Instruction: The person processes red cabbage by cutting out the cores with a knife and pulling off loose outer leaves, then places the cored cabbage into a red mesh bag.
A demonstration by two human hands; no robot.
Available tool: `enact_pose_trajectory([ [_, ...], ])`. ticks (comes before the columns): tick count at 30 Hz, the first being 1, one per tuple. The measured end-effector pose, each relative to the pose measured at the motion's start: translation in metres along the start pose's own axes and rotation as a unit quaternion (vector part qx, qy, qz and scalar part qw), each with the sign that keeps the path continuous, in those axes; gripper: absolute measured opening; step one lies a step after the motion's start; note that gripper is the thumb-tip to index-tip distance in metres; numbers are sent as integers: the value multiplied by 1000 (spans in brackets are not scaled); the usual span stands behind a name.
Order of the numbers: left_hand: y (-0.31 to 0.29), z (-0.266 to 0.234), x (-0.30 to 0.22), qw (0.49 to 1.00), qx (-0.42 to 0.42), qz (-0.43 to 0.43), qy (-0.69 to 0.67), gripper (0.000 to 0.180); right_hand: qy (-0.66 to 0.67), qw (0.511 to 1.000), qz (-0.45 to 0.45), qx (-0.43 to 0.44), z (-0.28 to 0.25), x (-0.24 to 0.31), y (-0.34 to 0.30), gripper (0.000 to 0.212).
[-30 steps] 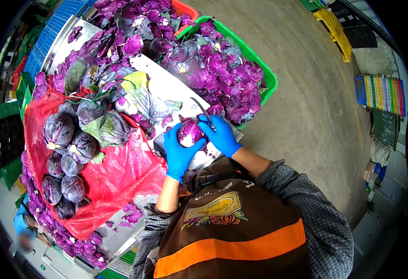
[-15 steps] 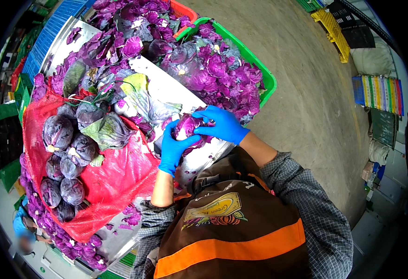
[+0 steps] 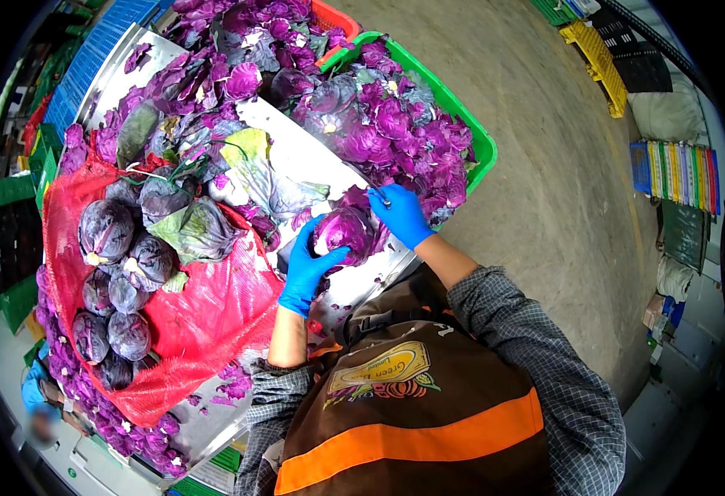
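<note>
A peeled red cabbage, glossy purple with a pale patch, rests in my left hand, whose blue-gloved fingers curl round its near left side. Just off the cabbage's right side, my right hand, also blue-gloved, is closed. A short dark metal bit shows between its thumb and fingers, apparently a small knife; the rest is hidden by the glove. Loose purple leaves lie just beyond the cabbage, beside that hand. Both hands are over the metal table.
Unpeeled red cabbages lie in an open red mesh sack at left. A green crate full of purple leaves stands beyond my right hand, with a red crate behind it. A wilted green leaf lies on the table.
My right hand has drawn off the cabbage and moved slightly up and right. More of the cabbage's smooth purple side shows now. My left hand still grips it.
</note>
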State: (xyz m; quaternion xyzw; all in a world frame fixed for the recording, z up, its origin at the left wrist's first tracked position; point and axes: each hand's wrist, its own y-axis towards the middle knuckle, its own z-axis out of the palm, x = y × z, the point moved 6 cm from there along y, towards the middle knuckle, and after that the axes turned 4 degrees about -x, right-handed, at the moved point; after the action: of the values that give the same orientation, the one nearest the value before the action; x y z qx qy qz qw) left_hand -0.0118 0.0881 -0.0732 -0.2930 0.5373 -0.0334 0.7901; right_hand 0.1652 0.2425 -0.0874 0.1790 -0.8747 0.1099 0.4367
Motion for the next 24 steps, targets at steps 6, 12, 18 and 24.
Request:
enact_pose_trajectory([
  [6,-3,3,-2,975,-44,156,154,98,-31,999,13,-14,-35,30,7,38],
  [12,-13,35,-43,897,53,273,344,99,91,973,52,204,-20,50,5,63],
  [18,-51,25,-11,933,-100,134,319,105,95,973,68,201,-11,39,-8,48],
  [24,-42,40,21,965,-201,91,139,102,0,969,64,237,-18,51,-11,46],
])
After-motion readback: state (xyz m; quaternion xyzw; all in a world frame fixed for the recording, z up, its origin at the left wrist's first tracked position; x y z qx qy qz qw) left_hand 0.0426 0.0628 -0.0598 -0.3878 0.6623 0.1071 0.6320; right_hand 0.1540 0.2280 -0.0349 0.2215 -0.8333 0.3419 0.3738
